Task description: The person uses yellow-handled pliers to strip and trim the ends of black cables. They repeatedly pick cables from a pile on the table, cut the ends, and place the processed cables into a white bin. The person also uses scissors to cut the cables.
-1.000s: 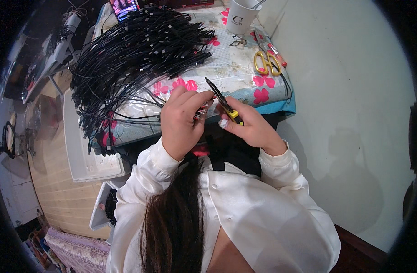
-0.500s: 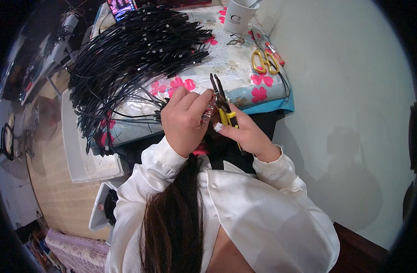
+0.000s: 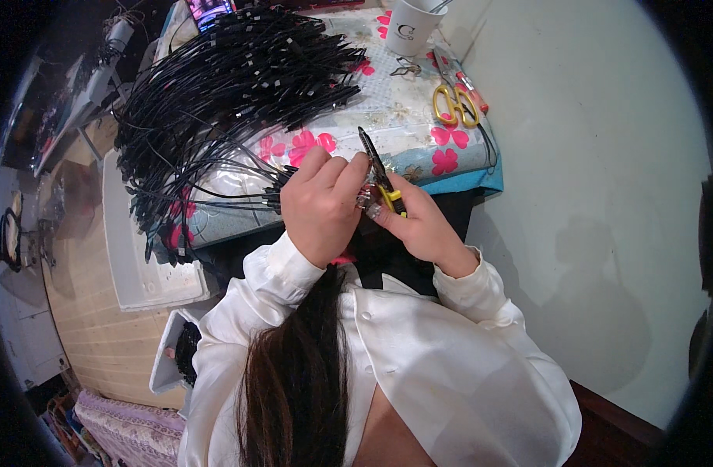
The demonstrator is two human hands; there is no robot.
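My right hand [image 3: 425, 222] is wrapped round yellow-and-black handled pliers [image 3: 380, 171], whose dark jaws point away from me and look closed. Beside it, my left hand [image 3: 323, 204] is closed on a bunch of black cables [image 3: 274, 191]; their ends stick out on its left side. Small shiny metal ends [image 3: 363, 198] show between the two hands, next to the pliers. The left fingertips are mostly hidden behind the hand. A large heap of black cables [image 3: 240, 74] with small metal plugs covers the far left of the table.
The table has a flowered cover [image 3: 313, 144]. Yellow-handled scissors [image 3: 455, 105], a red pen-like tool [image 3: 471, 92] and a white cup [image 3: 409, 29] lie or stand at the far right. A lit screen [image 3: 210, 11] is at the back. White foam box [image 3: 150, 276] at left; wall [image 3: 590, 156] at right.
The pliers' jaws and handles were apart and have come together. My right fingers have closed in around the handles. The left hand has shifted very slightly right.
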